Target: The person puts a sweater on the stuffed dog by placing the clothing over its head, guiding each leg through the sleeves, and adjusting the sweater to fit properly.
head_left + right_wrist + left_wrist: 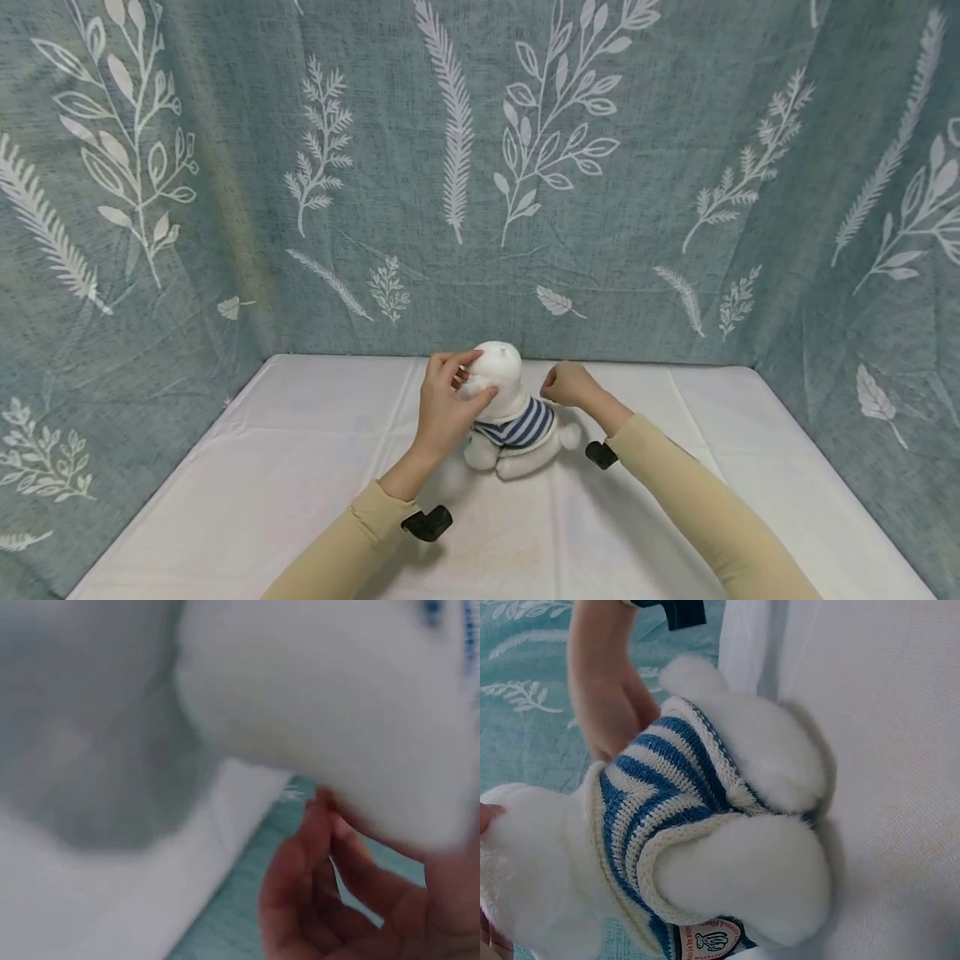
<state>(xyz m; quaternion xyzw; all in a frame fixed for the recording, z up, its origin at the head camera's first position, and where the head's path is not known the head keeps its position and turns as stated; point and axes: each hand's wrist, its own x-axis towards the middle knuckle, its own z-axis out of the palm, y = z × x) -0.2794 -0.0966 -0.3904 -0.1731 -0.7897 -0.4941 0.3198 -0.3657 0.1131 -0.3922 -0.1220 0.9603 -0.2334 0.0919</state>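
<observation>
A white plush toy (pixel 525 458) in a blue-and-white striped knit sweater (pixel 521 427) sits on the white cloth-covered table. My left hand (pixel 447 408) grips its round head (pixel 498 367), thumb on the near side and fingers around the far side. In the left wrist view, the sweater (pixel 664 769) and a printed patch (pixel 709 941) show up close. Just behind the toy's back is my right hand (pixel 573 385), fingers curled. In the right wrist view, the right hand's (pixel 337 892) thumb and fingertips meet beside blurred white plush (pixel 315 697); nothing shows between them.
A teal curtain (pixel 480 275) with white leaf prints hangs behind the white tabletop (pixel 337 450) and along both sides. The toy sits toward the table's back edge. Black wrist devices (pixel 427 523) are worn on both arms, below the sleeve cuffs.
</observation>
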